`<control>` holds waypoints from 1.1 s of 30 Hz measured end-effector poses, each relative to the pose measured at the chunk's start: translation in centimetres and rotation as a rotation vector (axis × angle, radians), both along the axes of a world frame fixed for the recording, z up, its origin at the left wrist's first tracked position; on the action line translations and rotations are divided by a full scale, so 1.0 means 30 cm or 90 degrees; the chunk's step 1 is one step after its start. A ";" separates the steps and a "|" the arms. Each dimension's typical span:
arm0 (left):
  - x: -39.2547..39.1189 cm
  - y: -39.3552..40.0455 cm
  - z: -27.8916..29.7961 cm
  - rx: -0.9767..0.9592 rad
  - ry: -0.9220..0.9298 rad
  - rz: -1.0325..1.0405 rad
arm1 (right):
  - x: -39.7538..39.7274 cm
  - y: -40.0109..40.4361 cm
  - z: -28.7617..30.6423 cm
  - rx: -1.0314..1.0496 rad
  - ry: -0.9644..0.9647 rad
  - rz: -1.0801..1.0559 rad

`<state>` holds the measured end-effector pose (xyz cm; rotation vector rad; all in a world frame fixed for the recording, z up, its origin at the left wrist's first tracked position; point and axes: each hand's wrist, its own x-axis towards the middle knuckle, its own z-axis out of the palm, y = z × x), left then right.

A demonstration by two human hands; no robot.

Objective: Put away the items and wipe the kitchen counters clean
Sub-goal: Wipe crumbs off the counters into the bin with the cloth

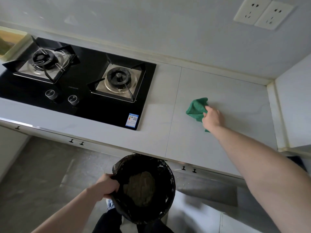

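Nearest the person, the left hand (107, 185) grips the rim of a bin (168, 172) lined with a black bag, fingers curled over the edge. The bin is held below the counter's front edge, with brownish waste lying in its bottom.

Risk: the bin hangs from a one-handed hold on loose liner. If the plastic slips off the rim, the bin could tilt or drop and spill onto the floor.

Further out, the right hand (212, 117) holds a green cloth (196, 109) bunched against the counter (218, 148), fingers closed on its near edge. The cloth lies just left of that hand, well right of the stove (94, 105).

Risk: crumbs swept toward the front edge may miss the bin, which sits left of the cloth's line. A leftward sweep could also catch the stove's edge.

Writing: a blue-bordered label (132, 120) at the stove's near right corner carries a QR code; its text is too small to read. Faint lettering on the glass between the burners is illegible. Two sockets (264, 13) sit on the far wall.
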<state>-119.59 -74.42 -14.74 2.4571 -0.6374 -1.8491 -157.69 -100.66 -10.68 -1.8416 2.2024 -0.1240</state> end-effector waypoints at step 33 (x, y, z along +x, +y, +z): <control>-0.081 -0.034 0.004 -0.023 -0.017 -0.039 | -0.038 0.472 0.028 -0.183 -0.155 -0.290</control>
